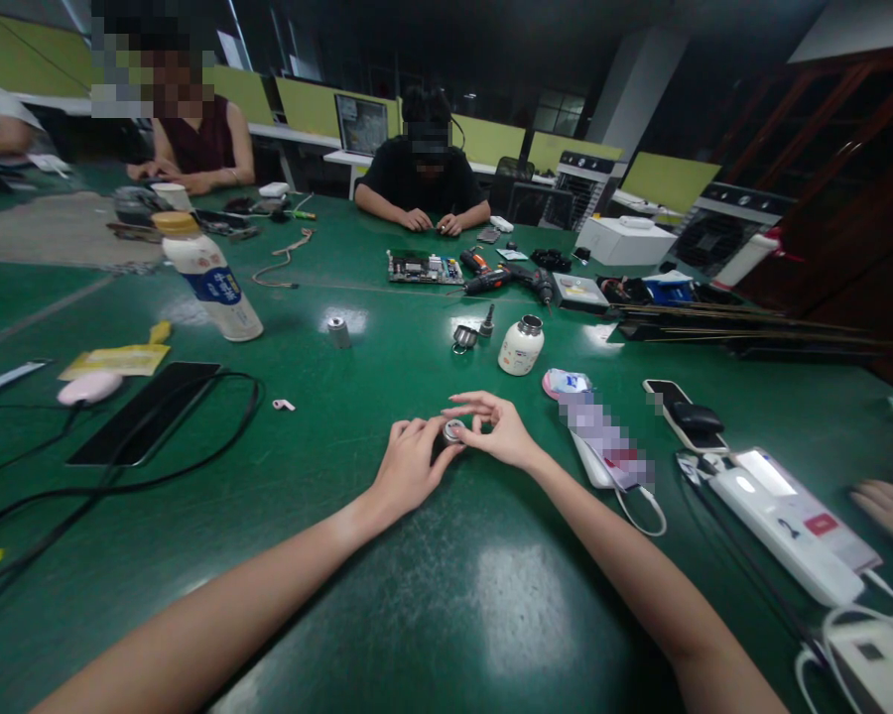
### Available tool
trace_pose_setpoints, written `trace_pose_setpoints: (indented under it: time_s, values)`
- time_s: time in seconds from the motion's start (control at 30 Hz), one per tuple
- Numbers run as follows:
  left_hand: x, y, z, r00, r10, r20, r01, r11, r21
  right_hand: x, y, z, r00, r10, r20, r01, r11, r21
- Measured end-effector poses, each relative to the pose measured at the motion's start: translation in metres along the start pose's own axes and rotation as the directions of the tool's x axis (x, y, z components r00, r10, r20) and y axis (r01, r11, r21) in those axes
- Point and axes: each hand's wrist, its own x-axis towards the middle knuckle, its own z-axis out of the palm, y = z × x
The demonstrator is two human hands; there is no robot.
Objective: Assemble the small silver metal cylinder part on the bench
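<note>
A small round silver metal piece (453,430) is between my hands above the green table, its round top facing up. My left hand (411,462) wraps its fingers and thumb round the left side of it. With thumb and forefinger my right hand (500,428) grips its right side, the other fingers stretched out above. Beyond my hands lie a metal cap with a ring (464,339) and a small dark pointed part (486,320). A squat cream bottle (522,347) stands uncapped beside them. Farther left is a small silver cylinder (338,332).
On the left are a drink bottle (208,278), a dark tablet (145,412), black cables and an earbud (284,405). Power drills (502,278) and a circuit board (424,267) lie ahead. Phones and a white power bank (785,531) are right. Several other people sit around.
</note>
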Motion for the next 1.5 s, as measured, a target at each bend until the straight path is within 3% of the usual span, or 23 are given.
trace_pose_setpoints:
  time_s: [0.4, 0.83, 1.1, 1.5]
  values:
    - [0.0, 0.001, -0.001, 1.0, 0.015, -0.009, -0.015, 1.0, -0.005, 0.0, -0.012, -0.006, 0.999, -0.026, 0.024, 0.027, 0.998, -0.064]
    - [0.0, 0.0, 0.0, 1.0, 0.019, -0.018, -0.02, 1.0, -0.007, 0.002, -0.005, -0.01, 0.997, -0.058, 0.053, 0.061, 0.996, -0.059]
    - [0.0, 0.0, 0.0, 1.0, 0.009, -0.008, -0.008, 1.0, 0.008, 0.0, -0.005, -0.009, 0.996, -0.001, 0.089, 0.001, 1.0, -0.007]
    - [0.001, 0.001, -0.001, 1.0, 0.005, -0.006, -0.005, 1.0, -0.018, 0.001, -0.002, -0.004, 1.0, 0.006, 0.009, -0.006, 1.0, 0.008]
